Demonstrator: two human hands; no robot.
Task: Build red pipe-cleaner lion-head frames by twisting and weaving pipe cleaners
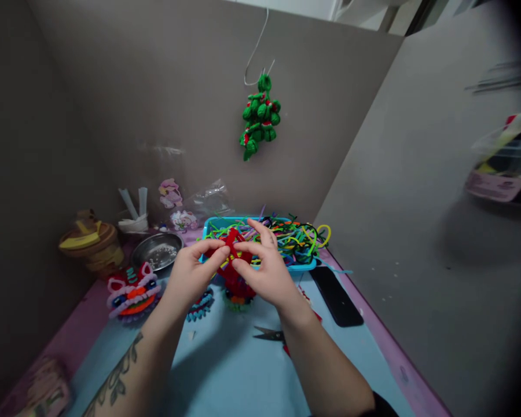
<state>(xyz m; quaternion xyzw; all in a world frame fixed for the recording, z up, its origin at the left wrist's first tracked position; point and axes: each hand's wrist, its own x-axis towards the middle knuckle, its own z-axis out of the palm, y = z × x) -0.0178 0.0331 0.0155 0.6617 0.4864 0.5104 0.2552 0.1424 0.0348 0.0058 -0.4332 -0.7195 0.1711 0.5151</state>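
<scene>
My left hand [194, 273] and my right hand [264, 267] meet above the light blue mat [234, 370], both pinching a red pipe-cleaner figure [233, 272] between thumbs and forefingers. The red piece hangs down between the hands, with a bit of orange and green at its bottom. Right behind the hands stands a blue tray [304, 265] filled with a tangle of coloured pipe cleaners [295, 236].
A pink lion-head craft [132, 291] lies at the left, with a metal bowl [157, 250] and a brown-and-yellow stack [91, 240] behind it. Scissors [269, 334] and a black phone [335, 296] lie to the right. Green figures [260, 116] hang on the grey partition.
</scene>
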